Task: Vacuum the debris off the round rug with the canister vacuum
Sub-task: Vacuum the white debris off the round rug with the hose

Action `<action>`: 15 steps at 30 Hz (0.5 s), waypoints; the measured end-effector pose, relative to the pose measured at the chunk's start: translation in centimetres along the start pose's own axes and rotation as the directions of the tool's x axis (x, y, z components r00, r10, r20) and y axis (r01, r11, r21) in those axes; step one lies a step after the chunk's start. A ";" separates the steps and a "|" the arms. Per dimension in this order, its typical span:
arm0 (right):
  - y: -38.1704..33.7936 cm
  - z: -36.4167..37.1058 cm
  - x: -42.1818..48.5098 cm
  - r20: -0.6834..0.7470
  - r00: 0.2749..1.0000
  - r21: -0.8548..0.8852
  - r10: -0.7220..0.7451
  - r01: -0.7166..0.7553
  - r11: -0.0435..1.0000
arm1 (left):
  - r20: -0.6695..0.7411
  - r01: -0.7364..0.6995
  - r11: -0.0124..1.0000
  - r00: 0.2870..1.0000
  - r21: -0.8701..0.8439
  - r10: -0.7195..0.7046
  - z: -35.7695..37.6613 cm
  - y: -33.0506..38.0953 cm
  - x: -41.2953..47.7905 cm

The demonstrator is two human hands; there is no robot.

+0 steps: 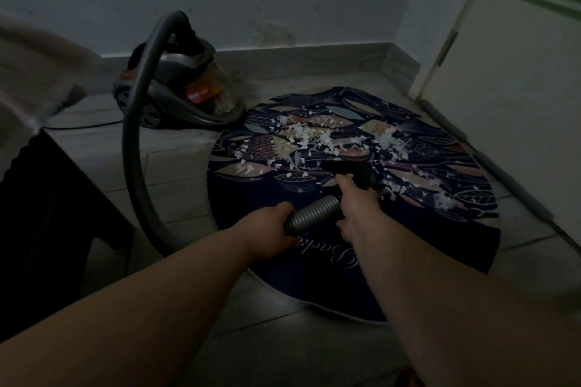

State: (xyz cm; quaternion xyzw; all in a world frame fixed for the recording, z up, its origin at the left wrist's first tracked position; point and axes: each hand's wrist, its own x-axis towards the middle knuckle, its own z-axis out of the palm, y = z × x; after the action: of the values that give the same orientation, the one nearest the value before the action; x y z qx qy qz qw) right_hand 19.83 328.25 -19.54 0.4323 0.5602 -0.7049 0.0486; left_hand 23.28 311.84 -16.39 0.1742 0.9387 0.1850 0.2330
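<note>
A dark round rug (424, 239) with a leaf pattern lies on the tiled floor. White debris (314, 135) is scattered across its far half. The canister vacuum (179, 88) stands beyond the rug's left edge, by the wall. Its ribbed grey hose (135, 148) arcs from the canister down to my hands. My left hand (270, 229) grips the hose's ribbed end. My right hand (355, 201) holds the black nozzle handle (352, 171), which lies low over the rug's middle, just short of the debris.
A dark piece of furniture (47, 214) stands at the left, with pale cloth (31, 66) above it. A power cord (81, 126) runs along the floor behind the vacuum. A white door (518, 104) and its threshold border the rug on the right.
</note>
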 end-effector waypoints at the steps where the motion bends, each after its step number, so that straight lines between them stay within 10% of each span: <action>1: 0.1 0.1 0.5 -0.009 1.000 -0.008 0.007 -0.007 1.000 | 0.016 -0.004 1.000 1.000 0.013 0.004 0.2 -0.2 0.4; 15: 0.5 0.3 4.5 -0.067 0.997 -0.085 0.026 -0.031 0.996 | 0.064 -0.054 0.999 0.996 -0.003 0.054 1.5 -2.2 5.7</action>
State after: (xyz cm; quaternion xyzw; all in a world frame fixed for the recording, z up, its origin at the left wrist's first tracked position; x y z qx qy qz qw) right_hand 17.20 329.71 -22.90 0.4608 0.5850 -0.6648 0.0587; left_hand 18.77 312.71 -20.69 0.2053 0.9255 0.1864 0.2579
